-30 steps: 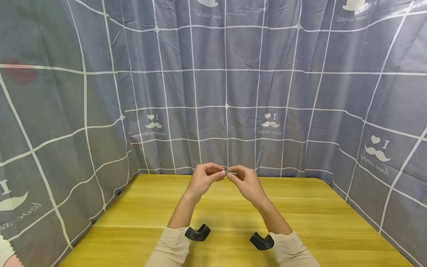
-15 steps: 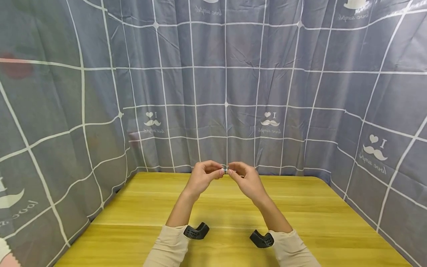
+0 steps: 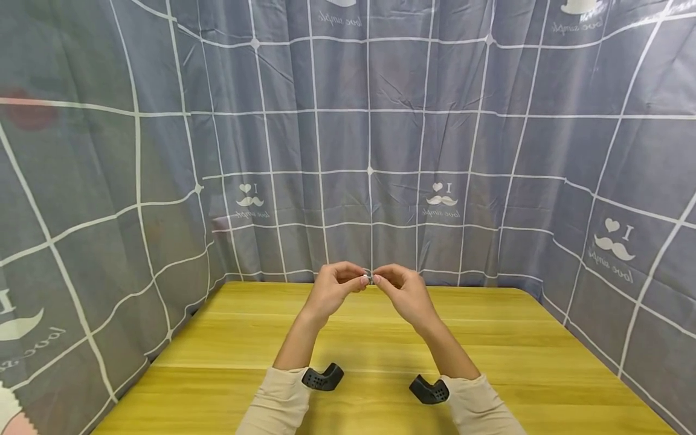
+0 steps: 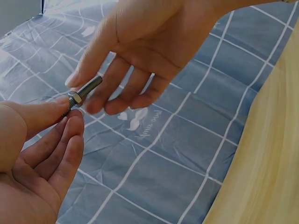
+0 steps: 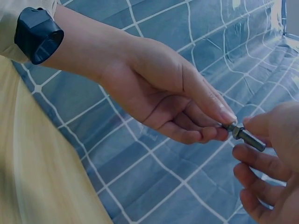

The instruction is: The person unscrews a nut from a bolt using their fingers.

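Beyond the fingers in the head view lies the far edge of the desk [image 3: 375, 344], smooth, wood-grained and round-cornered, with a creased, white-lined curtain [image 3: 397, 145] rising behind it. The left hand [image 3: 329, 296] pinches one end of a threaded metal bolt [image 5: 252, 139], a six-sided nut [image 5: 237, 131] just beside its fingertips. The bolt's free end juts between the right hand's [image 3: 406, 297] parted thumb and forefinger, a gap showing along the shaft.
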### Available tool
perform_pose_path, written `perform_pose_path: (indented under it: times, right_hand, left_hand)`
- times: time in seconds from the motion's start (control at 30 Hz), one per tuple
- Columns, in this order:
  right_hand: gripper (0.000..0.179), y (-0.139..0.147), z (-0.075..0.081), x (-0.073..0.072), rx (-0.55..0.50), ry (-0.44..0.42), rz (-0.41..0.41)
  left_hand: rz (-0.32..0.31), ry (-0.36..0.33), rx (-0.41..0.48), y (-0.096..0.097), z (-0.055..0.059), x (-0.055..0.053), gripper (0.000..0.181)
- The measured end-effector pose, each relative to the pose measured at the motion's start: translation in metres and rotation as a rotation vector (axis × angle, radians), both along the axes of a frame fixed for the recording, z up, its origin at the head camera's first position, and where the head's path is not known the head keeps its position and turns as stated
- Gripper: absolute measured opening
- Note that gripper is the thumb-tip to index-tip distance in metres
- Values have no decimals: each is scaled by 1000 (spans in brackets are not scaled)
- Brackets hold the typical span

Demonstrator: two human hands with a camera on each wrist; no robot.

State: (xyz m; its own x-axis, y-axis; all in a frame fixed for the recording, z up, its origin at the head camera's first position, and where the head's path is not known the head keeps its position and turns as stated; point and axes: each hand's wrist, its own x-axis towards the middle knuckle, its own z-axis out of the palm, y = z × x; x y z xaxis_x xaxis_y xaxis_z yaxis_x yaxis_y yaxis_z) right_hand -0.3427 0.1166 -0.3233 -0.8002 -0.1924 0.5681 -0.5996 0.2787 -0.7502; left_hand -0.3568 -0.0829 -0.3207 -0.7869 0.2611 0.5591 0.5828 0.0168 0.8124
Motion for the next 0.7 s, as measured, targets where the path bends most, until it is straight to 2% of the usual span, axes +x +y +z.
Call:
perform_pose_path:
  times: [0.2, 0.43, 0.7]
  right_hand:
    - [21, -1, -2, -2, 38, -14, 11]
    - [19, 1, 1, -2, -24, 35, 63]
    - [25, 0, -1, -1, -40, -18, -40]
  left_hand:
    - [-9, 0, -12, 0, -2, 0, 18]
    - [-16, -5, -5, 0, 0, -1, 17]
    - [-6, -1, -16, 1, 1, 0, 19]
